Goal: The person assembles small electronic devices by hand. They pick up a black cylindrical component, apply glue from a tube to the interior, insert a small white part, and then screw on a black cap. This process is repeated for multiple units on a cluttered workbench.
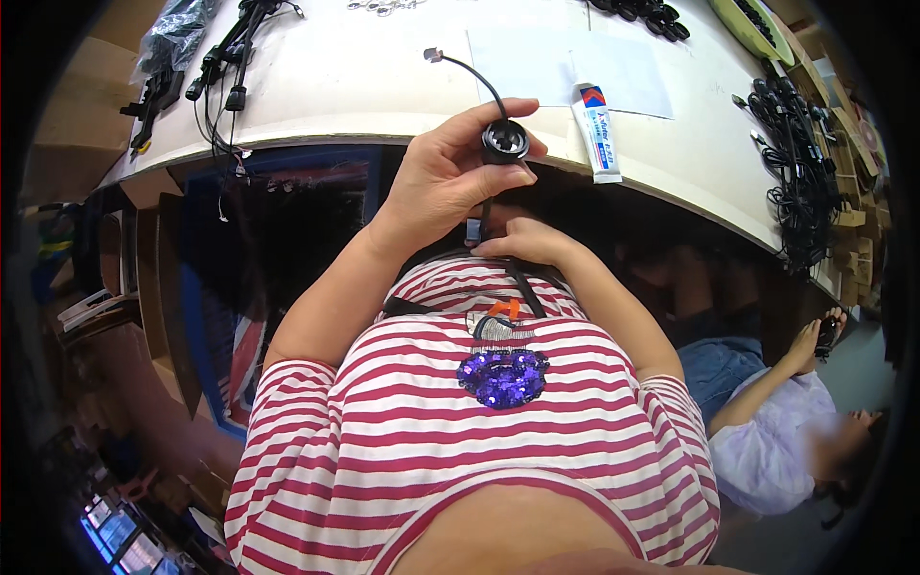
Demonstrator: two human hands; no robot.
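Note:
My left hand [446, 172], closed, grips a small black cylinder with a round, lens-like face [504, 141] between thumb and fingers, just off the table's front edge. From the cylinder, a thin black cable [479, 79] arches up over the tabletop and ends in a small metallic plug [434, 56]. Close to my waist, my right hand [530, 239] is closed around a black cable under the cylinder, beside a grey-blue band [473, 230]. Some right fingers are hidden. A white, blue and red tube [596, 134] lies right of my left hand, partly over a white paper sheet [632, 81].
Bundled black cables [791, 172] hang over the table's right edge; more [230, 72] lie at the left near a clear plastic bag [172, 38]. A green tray [752, 29] holds small black parts. At the right sits another person [776, 441] with a black item in hand.

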